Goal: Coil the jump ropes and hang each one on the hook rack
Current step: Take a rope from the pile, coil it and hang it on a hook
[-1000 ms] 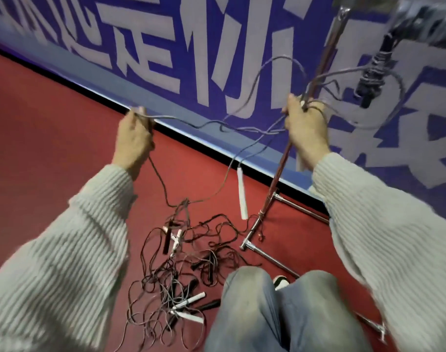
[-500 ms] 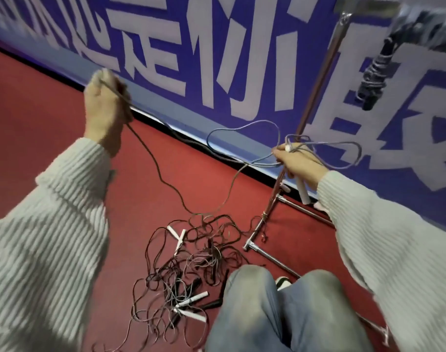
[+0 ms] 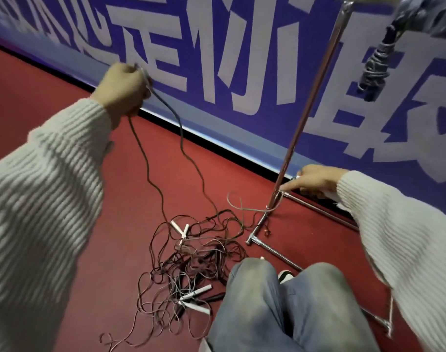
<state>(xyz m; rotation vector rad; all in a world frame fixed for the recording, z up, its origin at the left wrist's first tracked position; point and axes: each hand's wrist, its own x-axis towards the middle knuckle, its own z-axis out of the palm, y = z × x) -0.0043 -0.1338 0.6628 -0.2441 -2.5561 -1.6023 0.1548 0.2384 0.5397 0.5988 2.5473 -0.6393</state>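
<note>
Both hands (image 3: 122, 90) (image 3: 316, 181) lower — rope (image 3: 150, 174) slack

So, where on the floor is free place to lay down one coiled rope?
Bare red floor lies at far left, between the blue banner wall and the left hand. Another bare strip runs between the rope tangle and the wall. It is crowded around the tangle and the rack base.

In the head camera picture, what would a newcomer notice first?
First, the tangled heap of jump ropes on the red floor, before the person's knees. Then the left hand, raised, gripping a rope that trails down to the heap. The right hand reaches low beside the metal rack pole.
</note>
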